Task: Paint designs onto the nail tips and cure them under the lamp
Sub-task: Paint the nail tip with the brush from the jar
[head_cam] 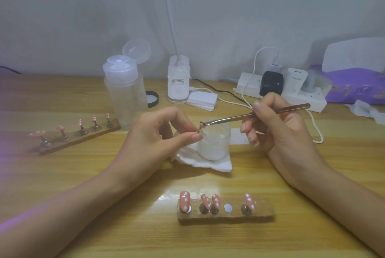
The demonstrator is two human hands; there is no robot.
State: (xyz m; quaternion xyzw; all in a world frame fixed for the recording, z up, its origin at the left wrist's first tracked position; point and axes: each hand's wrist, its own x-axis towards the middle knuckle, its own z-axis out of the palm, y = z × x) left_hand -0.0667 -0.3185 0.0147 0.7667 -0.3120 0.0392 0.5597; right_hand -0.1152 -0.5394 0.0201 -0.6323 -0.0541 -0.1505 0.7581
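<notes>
The person's left hand [164, 132] pinched a small pink nail tip [201, 126] by its metal post between thumb and forefinger. It held the tip up over the middle of the table [104, 195], just above a frosted white jar [214, 143] standing on a crumpled white tissue [208, 164]. The right hand [277, 124] gripped a slim rose-gold nail brush [270, 112] like a pen, its working end touching the tip. On the near side sat a wooden holder strip [262, 214] with four pink tips dotted white and one bare round magnet [228, 207], which I took to be this tip's place. A second wooden strip [83, 139] with five pink tips lay far left. To my eye the dotting was nearly through this set. Doing it well would call for bracing one hand against the other, touching the brush down lightly and lifting straight off so each dot stayed round. Fingers should keep off the wet face, and the post should be seated upright on the bare magnet before curing.
</notes>
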